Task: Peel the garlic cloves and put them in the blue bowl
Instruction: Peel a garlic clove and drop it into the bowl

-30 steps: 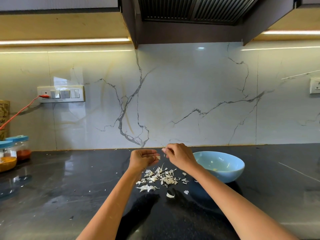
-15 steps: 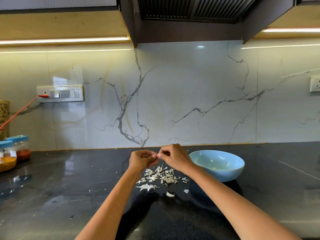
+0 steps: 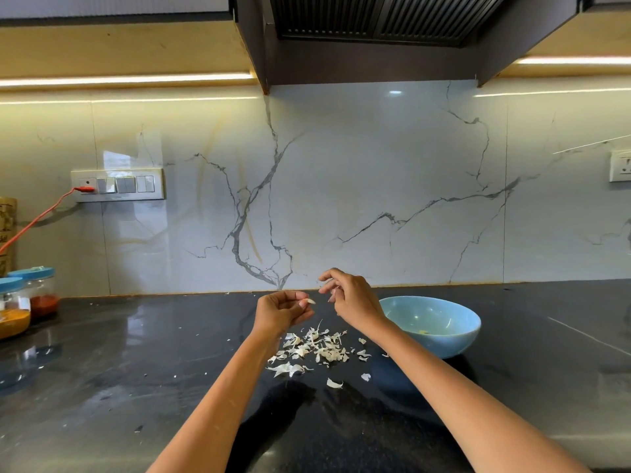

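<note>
- The left hand (image 3: 281, 310) held one garlic clove (image 3: 310, 301) in a narrow grip, pinched at the fingertips; the clove's pale tip stuck out to the right, its long axis lying roughly level and pointing toward the right hand (image 3: 353, 297).
- The right hand hovered just beside the clove, apart from it, its grip loose: fingers spread and half-curled. Whether a scrap of skin sat between its fingertips could not be told.
- Both hands hung above a pile of peels (image 3: 314, 348), too many white flakes to count, scattered on the dark surface (image 3: 136, 387).
- One blue bowl (image 3: 440, 339) stood on the surface just right of the peels, under the right wrist; a small yellowish bit lay inside, too small to identify.
- Two jars (image 3: 32, 300) with blue lids stood at the far left, one holding red powder, one yellow.
- One switch panel (image 3: 117, 185) on the marble wall carried a red plug and cord; a second socket (image 3: 620, 167) sat at the right edge.
- A printed container at the left edge bore writing too blurred to read.
</note>
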